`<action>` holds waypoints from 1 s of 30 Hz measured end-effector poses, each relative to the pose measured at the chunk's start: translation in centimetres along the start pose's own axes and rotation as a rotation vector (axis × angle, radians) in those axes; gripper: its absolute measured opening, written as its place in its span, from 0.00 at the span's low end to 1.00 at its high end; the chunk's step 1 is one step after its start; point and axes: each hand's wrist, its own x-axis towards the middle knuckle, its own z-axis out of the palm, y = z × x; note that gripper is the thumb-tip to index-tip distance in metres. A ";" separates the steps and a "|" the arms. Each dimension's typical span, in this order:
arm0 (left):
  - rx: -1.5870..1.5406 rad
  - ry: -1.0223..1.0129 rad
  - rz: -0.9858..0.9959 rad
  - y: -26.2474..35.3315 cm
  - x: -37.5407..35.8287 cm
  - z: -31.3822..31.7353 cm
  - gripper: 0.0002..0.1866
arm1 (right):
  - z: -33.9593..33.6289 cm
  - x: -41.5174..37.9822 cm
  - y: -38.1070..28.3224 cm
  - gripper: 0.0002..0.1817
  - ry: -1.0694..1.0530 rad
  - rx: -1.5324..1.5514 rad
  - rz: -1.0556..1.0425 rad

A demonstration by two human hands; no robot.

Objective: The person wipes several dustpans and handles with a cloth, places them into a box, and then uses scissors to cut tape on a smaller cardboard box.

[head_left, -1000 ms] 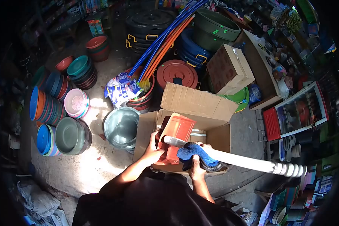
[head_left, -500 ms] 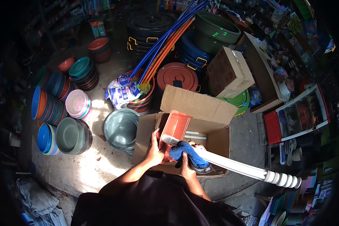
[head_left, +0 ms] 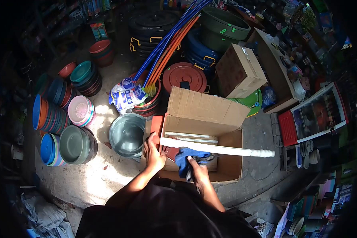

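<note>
A long-handled dustpan (head_left: pixel 226 149) is held sideways over an open cardboard box (head_left: pixel 206 105), its red pan to the left, seen nearly edge-on, and its white handle stretching right. My left hand (head_left: pixel 154 155) grips it at the pan end, fingers closed near where the handle joins. In my right hand (head_left: pixel 199 171) is a bunched blue cloth (head_left: pixel 184 160), just below the handle. Inside the box lie white rods (head_left: pixel 192 138) and a red piece partly hidden by the cloth.
A grey basin (head_left: pixel 126 133) stands left of the box, with stacks of coloured basins (head_left: pixel 77 144) farther left. Behind are a red lidded bin (head_left: pixel 184 78), blue and orange poles (head_left: pixel 162 47) and a closed carton (head_left: pixel 242 71). A glass-fronted case (head_left: pixel 315 113) is at right.
The dustpan has turned so its pan shows edge-on and its handle lies more level. My left hand has shifted left with the pan; the cloth has come down off the handle's upper side.
</note>
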 end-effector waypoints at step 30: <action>0.209 0.084 0.131 -3.5 -1.1 -2.1 0.40 | -4.2 5.6 -1.2 0.23 -0.620 -1.521 -0.294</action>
